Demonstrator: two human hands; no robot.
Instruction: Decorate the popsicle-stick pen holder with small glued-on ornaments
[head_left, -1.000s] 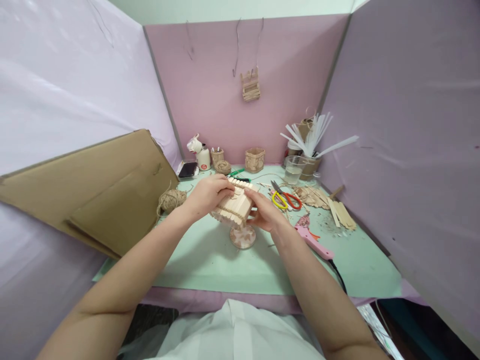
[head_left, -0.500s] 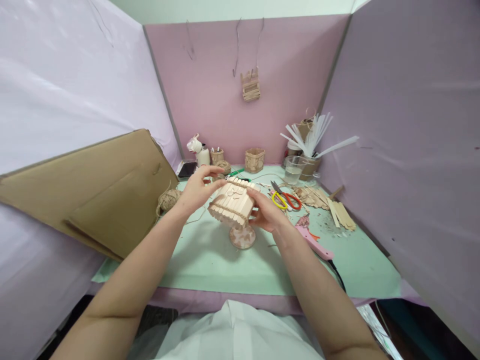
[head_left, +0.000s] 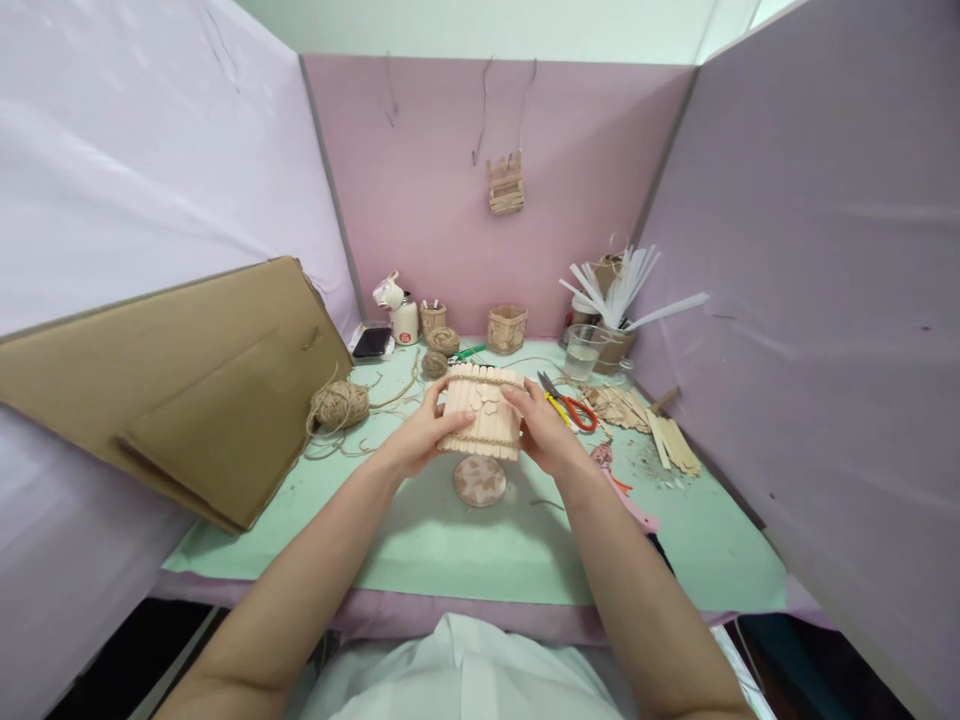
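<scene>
My left hand [head_left: 421, 435] has come down from near the box's [head_left: 484, 412] upper left to its side, and the box now faces me more squarely. I have it pinched between that hand and my right hand [head_left: 547, 430], both thumbs across its front, over or behind the disc [head_left: 480, 481] on the bench [head_left: 442, 572]; contact there I cannot tell.

There's a pink back panel [head_left: 420, 210], a pale lilac left panel [head_left: 142, 170] and a duller right panel [head_left: 810, 300] boxing in this mint-topped bench [head_left: 480, 577]. A pale greenish wall [head_left: 487, 30] shows above. Light gleams softly on the left panel.
</scene>
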